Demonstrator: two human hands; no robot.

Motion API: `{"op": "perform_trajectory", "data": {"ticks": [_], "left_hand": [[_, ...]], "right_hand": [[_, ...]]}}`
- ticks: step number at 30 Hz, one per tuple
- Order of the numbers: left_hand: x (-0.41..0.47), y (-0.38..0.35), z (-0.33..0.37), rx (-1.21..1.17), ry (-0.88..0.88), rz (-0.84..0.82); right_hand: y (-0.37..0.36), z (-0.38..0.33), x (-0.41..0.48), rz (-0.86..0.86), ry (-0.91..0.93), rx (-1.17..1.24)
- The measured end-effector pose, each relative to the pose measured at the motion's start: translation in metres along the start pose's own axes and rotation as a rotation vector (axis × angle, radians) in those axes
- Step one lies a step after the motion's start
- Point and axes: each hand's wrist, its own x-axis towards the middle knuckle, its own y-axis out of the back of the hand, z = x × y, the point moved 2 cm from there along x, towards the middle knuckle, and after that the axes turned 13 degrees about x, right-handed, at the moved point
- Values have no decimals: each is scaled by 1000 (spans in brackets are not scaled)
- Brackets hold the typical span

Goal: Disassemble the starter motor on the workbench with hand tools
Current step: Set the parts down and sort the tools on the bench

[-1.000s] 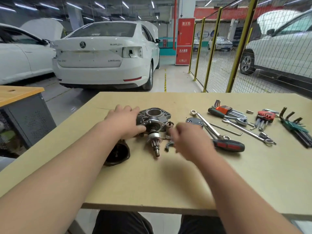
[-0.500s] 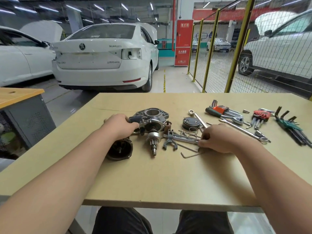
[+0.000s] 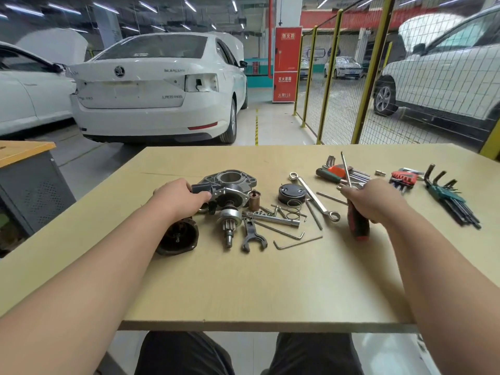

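Lifted since before, the screwdriver (image 3: 358, 226) sits gripped in the right hand (image 3: 377, 201), the left hand (image 3: 177, 197) grips the motor (image 3: 232, 197), with one wrench (image 3: 313, 196) and maybe two bent keys (image 3: 297, 242) between.

**Vehicle repair workshop, viewed across a wooden bench (image 3: 243, 280).** On the bench lie a dismantled starter motor (image 3: 230, 190), a spanner (image 3: 313, 196), a red-handled screwdriver (image 3: 359, 228) and sets of hex keys (image 3: 449, 196). Beyond the bench's far edge stands a white saloon car (image 3: 151, 85) with an open tail-lamp cavity (image 3: 201, 83). Beyond the bench's far left is a second white car (image 3: 27, 98) with its bonnet raised. Beyond its far right, a yellow-posted mesh fence (image 3: 365, 77) encloses further parked cars (image 3: 446, 77). A red fire cabinet (image 3: 284, 63) stands past the far edge, on a painted concrete floor (image 3: 256, 128) under ceiling strip lights (image 3: 147, 6).
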Motion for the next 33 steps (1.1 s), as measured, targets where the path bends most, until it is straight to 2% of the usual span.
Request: {"op": "perform_trajectory", "data": {"ticks": [2, 3, 5, 7, 9, 13, 18, 24, 26, 27, 29, 31, 33], "left_hand": [[0, 0, 3, 6, 2, 10], [0, 0, 4, 7, 3, 13], [0, 0, 5, 7, 3, 18], [1, -1, 4, -1, -5, 19], [1, 0, 4, -22, -21, 16], [2, -1, 3, -76, -48, 17], [3, -1, 2, -75, -52, 27], [-3, 2, 4, -113, -23, 49], [-13, 12, 7, -2, -5, 210], [-21, 18, 11, 77, -45, 338], [-43, 23, 29, 83, -274, 537], [-71, 14, 57, 76, -573, 456], [-90, -10, 88, 260, -728, 244]], "right_hand": [[-4, 0, -1, 70, 11, -101], [-6, -7, -6, 148, 89, -129], [-17, -34, -26, 259, 408, -124], [-42, -67, -53, 133, 715, -213], [-68, -89, -74, -66, 798, -349], [-87, -110, -75, -243, 658, -555], [-88, -117, -62, -327, 542, -561], [-88, -116, -63, -345, 631, -582], [-77, -115, -62, -303, 697, -499], [-66, -111, -59, -268, 692, -396], [-38, -90, -45, -156, 574, -129], [-6, -54, -24, -32, 378, 69], [15, -14, -8, 38, 137, 109]]}}
